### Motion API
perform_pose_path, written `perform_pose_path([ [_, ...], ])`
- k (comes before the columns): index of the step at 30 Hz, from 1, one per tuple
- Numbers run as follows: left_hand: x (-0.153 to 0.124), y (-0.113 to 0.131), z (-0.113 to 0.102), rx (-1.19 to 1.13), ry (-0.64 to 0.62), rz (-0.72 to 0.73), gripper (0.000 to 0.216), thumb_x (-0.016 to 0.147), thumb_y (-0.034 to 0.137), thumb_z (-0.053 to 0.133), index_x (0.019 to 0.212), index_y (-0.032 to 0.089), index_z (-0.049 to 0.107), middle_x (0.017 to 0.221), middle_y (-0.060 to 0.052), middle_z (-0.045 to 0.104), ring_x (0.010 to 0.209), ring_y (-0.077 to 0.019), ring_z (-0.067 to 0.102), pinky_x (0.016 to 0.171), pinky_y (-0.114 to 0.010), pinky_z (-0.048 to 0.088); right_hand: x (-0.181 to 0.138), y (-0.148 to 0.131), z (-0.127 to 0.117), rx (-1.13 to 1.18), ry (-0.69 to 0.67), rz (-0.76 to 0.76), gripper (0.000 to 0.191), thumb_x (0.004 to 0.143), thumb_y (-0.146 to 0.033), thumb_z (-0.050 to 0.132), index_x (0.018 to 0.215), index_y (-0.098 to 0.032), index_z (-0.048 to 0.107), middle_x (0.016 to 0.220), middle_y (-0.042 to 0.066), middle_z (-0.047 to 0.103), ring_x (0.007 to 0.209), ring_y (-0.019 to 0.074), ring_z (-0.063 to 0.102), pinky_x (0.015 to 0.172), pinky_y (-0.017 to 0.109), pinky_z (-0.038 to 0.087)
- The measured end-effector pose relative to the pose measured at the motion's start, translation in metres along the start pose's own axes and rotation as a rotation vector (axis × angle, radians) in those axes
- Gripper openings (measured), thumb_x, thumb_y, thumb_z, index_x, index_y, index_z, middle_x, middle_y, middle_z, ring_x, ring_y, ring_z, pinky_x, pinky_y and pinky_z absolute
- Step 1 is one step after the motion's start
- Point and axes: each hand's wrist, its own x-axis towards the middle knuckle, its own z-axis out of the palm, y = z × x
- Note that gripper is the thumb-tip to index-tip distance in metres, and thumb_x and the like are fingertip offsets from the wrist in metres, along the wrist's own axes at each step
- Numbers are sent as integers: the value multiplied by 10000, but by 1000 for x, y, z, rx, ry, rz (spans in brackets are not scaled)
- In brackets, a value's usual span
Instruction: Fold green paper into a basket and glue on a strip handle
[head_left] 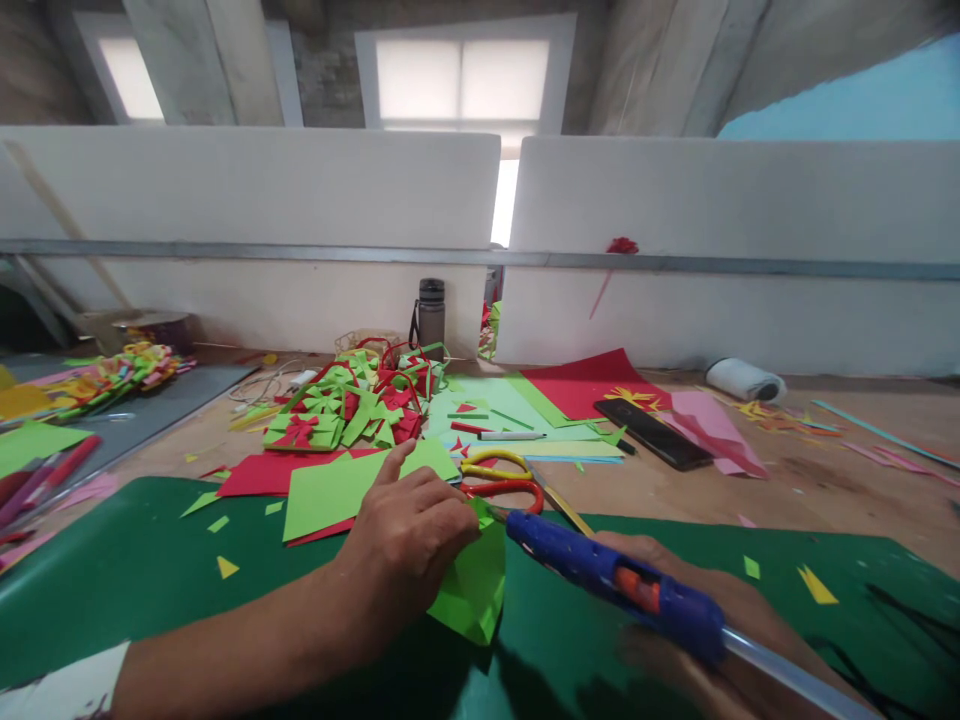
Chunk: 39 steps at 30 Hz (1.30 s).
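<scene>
My left hand (pixel 416 535) is closed on a folded piece of bright green paper (pixel 480 590), pinching it near its top edge. In my right hand (pixel 720 610) is a blue hot glue gun (pixel 585 565), with a clear glue stick (pixel 795 675) sticking out of its back end. The gun's nozzle points left and meets or nearly meets the paper's top edge; contact cannot be made out. Just beyond lie scissors (pixel 502 490) with red and yellow handles. Light green sheets (pixel 322 500) rest on red paper behind my left hand.
A green mat (pixel 247 610) covers the table's near part, dotted with paper scraps. Behind it stand a pile of green and red paper pieces (pixel 352 405), a dark bottle (pixel 431 315), a black phone (pixel 652 433) and a white roll (pixel 745 380). White panels (pixel 262 200) close off the back.
</scene>
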Motion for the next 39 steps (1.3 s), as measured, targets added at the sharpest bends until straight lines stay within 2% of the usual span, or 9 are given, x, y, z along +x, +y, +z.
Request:
perform_pose_path([
  [5,1,2,-1,-12,-2,3,166,852,113,520,726,200,583,683,41,647,621,-106,555,1020,-449,228,1,-6,-2,50,-17,-38,484,779,-234,581,1213,-411,460,1019,-54,694,728,201,691,518,234,543],
  [10,2,2,1,-25,10,12,165,860,121,504,741,202,585,706,36,658,641,-114,565,1017,-449,223,2,-8,-2,31,-11,-51,492,766,-272,602,1224,-396,473,1070,-33,684,759,221,692,575,259,563],
  [15,2,1,0,-2,-2,8,171,860,127,514,723,200,584,693,40,657,627,-108,562,1014,-435,225,2,-7,-1,11,38,-28,451,779,-253,548,1195,-413,480,971,-55,708,709,221,694,500,255,555],
  [18,2,1,-1,-2,-4,8,188,869,130,499,715,198,582,691,39,656,620,-103,562,1024,-434,216,3,-7,-3,11,29,-78,457,779,-259,547,1190,-431,450,930,-78,711,677,210,695,461,238,544],
  [23,2,2,-1,-2,-21,13,176,865,124,502,725,198,579,697,40,659,627,-101,564,1036,-433,200,4,-11,-4,13,58,-131,467,792,-255,536,1199,-443,407,916,-86,702,670,191,694,486,221,546],
  [29,2,1,-1,-3,-25,5,170,862,127,516,717,199,570,693,46,658,626,-104,555,1015,-423,215,4,-8,-2,7,24,-110,504,783,-229,542,1220,-435,402,969,-81,703,716,199,701,479,217,544],
  [35,1,0,0,-18,-33,-3,174,872,135,503,730,200,580,670,45,647,615,-107,549,992,-430,236,2,-3,-3,-10,-4,-64,446,800,-274,551,1193,-443,422,1009,-87,701,766,208,705,485,212,545],
  [39,1,1,0,-17,-33,5,174,864,118,511,715,194,562,696,43,656,624,-105,551,1008,-439,217,0,-4,-3,-2,-6,-91,474,821,-279,528,1232,-454,370,988,-72,700,762,207,701,530,223,559],
])
